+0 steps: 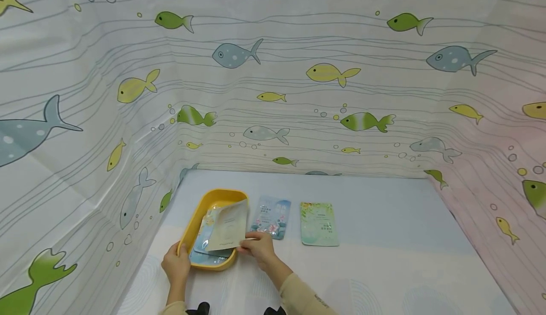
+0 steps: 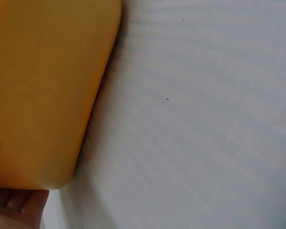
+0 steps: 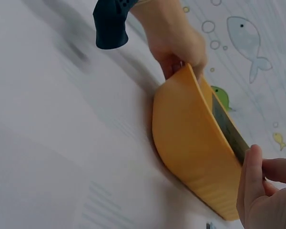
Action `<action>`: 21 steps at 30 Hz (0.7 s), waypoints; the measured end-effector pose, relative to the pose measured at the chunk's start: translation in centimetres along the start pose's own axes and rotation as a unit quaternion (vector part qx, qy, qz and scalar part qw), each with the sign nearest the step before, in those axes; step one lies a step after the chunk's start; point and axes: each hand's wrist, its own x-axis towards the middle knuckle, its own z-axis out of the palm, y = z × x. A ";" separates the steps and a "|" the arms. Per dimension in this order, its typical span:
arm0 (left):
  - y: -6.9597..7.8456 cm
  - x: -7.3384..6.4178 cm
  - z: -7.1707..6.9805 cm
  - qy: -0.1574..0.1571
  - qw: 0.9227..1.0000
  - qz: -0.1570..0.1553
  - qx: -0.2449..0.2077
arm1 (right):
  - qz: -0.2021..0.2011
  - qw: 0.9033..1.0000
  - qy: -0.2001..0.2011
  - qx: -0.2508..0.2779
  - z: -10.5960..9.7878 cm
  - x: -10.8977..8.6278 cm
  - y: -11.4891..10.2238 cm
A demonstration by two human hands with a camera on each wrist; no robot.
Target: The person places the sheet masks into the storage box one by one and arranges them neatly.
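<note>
A yellow tray [image 1: 192, 229] sits at the table's near left and holds several flat sachets. My left hand [image 1: 176, 264] grips its near left corner; in the right wrist view its fingers [image 3: 174, 52] curl over the tray [image 3: 193, 143] rim. My right hand [image 1: 258, 248] pinches the lower edge of a pale cream sachet [image 1: 228, 225], which leans tilted over the tray's right rim. Under it lies a light blue sachet [image 1: 209, 251]. The left wrist view shows only the tray's yellow wall [image 2: 43, 90] and a bit of my palm [image 2: 14, 205].
Two more sachets lie flat on the table right of the tray: a blue one [image 1: 272, 216] and a green one [image 1: 318, 223]. A fish-patterned curtain [image 1: 298, 92] walls in the pale table [image 1: 384, 239] on three sides.
</note>
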 end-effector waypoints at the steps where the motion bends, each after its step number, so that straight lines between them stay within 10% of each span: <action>1: 0.0 0.0 0.0 0.001 1.000 0.001 0.000 | 0.000 1.000 0.000 0.000 0.2 0.0 0.0; 21: 0.0 0.0 0.0 0.008 1.000 0.010 0.004 | -0.026 0.999 0.000 -0.038 2.2 -0.2 1.2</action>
